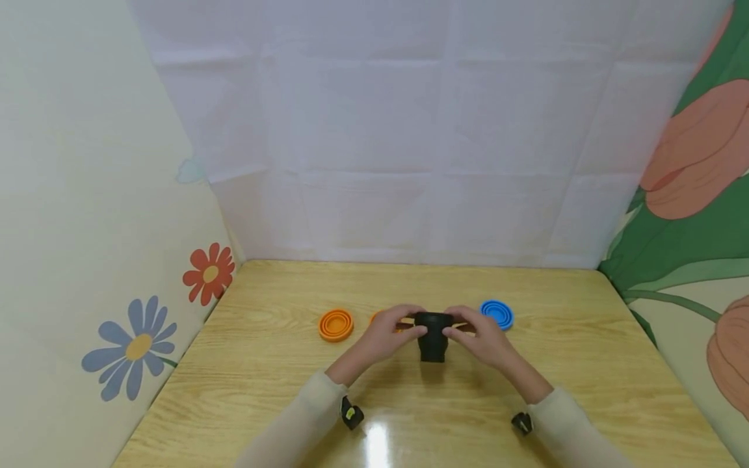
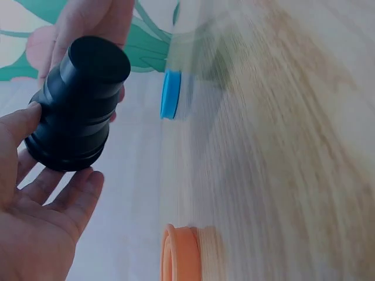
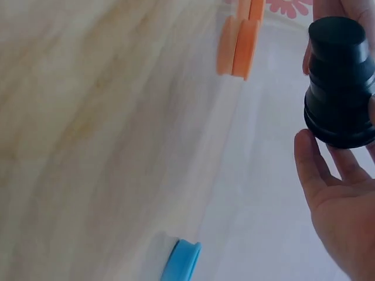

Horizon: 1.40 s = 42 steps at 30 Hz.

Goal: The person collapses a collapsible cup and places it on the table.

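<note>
A black collapsible cup (image 1: pixel 433 341), stretched out in stepped rings, is held between both hands above the table, its wide rim up and narrow base down. From the left side, my left hand (image 1: pixel 387 333) grips it near the rim, thumb in front and fingers behind. Opposite, my right hand (image 1: pixel 481 335) pinches the same rim area in a mirrored way. In the left wrist view the cup (image 2: pixel 82 105) shows its flat base and several ridges. The right wrist view has the cup (image 3: pixel 340 82) with fingertips right at its rim.
A flattened orange cup (image 1: pixel 336 325) lies on the wooden table (image 1: pixel 263 390) left of the hands. Another orange one (image 1: pixel 374 316) is mostly hidden behind the left hand. A flattened blue cup (image 1: pixel 497 314) lies behind the right hand. A white cloth (image 1: pixel 380 130) hangs at the back.
</note>
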Each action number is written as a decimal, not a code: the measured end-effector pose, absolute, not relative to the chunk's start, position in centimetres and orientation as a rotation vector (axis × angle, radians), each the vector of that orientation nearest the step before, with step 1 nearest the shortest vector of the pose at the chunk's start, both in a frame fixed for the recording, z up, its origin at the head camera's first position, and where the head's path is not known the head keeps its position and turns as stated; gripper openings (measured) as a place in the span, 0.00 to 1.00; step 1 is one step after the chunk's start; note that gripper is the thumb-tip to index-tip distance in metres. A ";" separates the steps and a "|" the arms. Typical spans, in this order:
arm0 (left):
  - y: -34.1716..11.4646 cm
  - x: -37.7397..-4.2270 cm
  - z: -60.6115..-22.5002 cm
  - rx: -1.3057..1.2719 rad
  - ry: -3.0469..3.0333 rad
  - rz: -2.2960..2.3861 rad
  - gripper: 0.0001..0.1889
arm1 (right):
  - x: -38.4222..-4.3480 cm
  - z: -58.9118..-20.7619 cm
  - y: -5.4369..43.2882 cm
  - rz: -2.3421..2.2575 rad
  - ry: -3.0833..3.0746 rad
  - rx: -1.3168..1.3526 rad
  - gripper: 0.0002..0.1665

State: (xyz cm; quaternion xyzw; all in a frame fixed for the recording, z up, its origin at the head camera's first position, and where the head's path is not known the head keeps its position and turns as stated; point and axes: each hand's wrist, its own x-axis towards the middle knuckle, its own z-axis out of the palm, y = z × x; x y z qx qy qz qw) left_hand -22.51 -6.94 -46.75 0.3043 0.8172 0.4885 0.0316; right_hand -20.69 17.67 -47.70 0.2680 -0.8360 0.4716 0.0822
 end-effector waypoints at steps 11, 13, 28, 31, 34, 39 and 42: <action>-7.7 -20.9 -46.6 0.879 2.476 1.430 0.20 | -19.1 -48.0 17.5 1.597 -2.556 0.782 0.14; -7.9 -20.7 -46.6 0.884 2.477 1.413 0.20 | -19.0 -48.1 17.5 1.627 -2.548 0.803 0.14; -8.2 -19.2 -47.1 0.853 2.435 1.445 0.13 | -18.0 -48.8 17.2 1.772 -2.520 0.967 0.10; -8.3 -19.1 -47.2 0.860 2.435 1.436 0.12 | -17.9 -48.8 17.0 1.757 -2.541 0.977 0.09; -8.4 -19.0 -47.2 0.865 2.435 1.437 0.11 | -17.8 -48.7 16.9 1.740 -2.561 0.980 0.08; -8.5 -18.9 -47.3 0.868 2.441 1.435 0.10 | -17.7 -48.7 16.7 1.723 -2.574 0.989 0.07; -8.6 -19.0 -47.4 0.878 2.439 1.438 0.10 | -17.7 -48.8 16.6 1.713 -2.575 0.988 0.06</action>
